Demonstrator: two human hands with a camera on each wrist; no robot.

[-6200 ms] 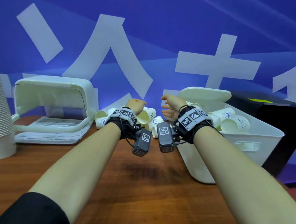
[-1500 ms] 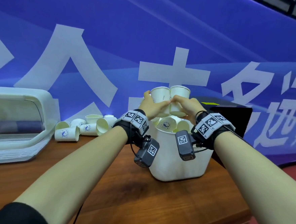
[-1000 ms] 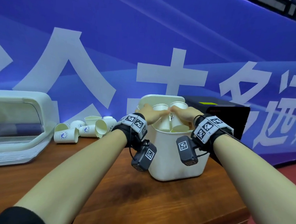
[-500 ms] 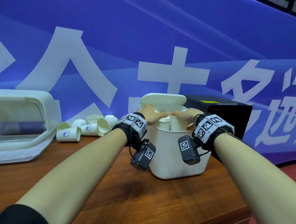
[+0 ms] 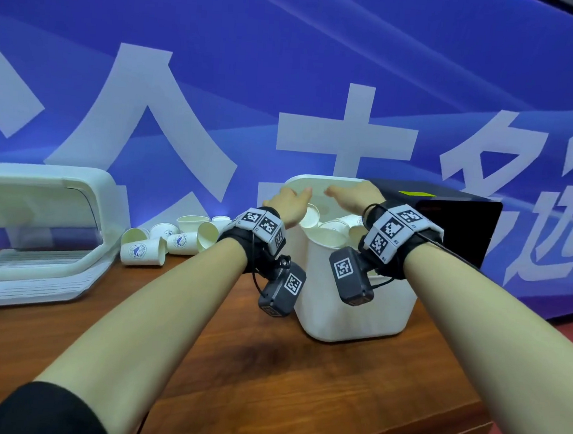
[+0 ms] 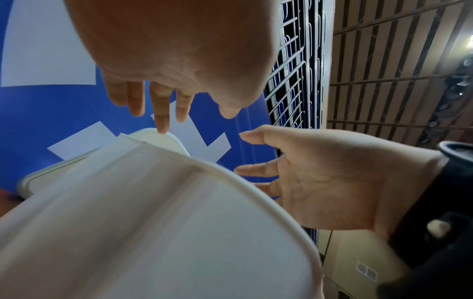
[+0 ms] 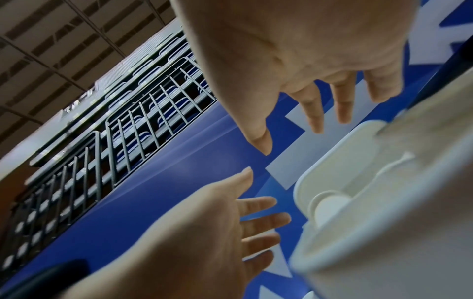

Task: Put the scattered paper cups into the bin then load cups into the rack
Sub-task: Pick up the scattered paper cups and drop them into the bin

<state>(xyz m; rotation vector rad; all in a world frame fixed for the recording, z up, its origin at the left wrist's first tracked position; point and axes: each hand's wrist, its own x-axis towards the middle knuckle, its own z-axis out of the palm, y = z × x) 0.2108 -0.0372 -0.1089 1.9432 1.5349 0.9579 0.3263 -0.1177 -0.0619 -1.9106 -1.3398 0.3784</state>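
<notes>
While both hands hover empty over the bin, fingers spread and holding nothing, the next sweep wants planning. Under the forearms runs the brown wooden tabletop [image 5: 317,381]; far off to the left of the left hand [image 5: 287,205] sits the white plastic hooded rack [image 5: 40,220]. Directly beneath the palms stands the white plastic bin [image 5: 350,302], heaped with cups near its rim. Just left of the left hand lie the remaining scattered white paper cups [image 5: 171,237], tipped on their sides. I'd corral these between both palms, right hand [image 5: 354,196] closing the far side, and lift without squeezing, since paper walls crush easily.
</notes>
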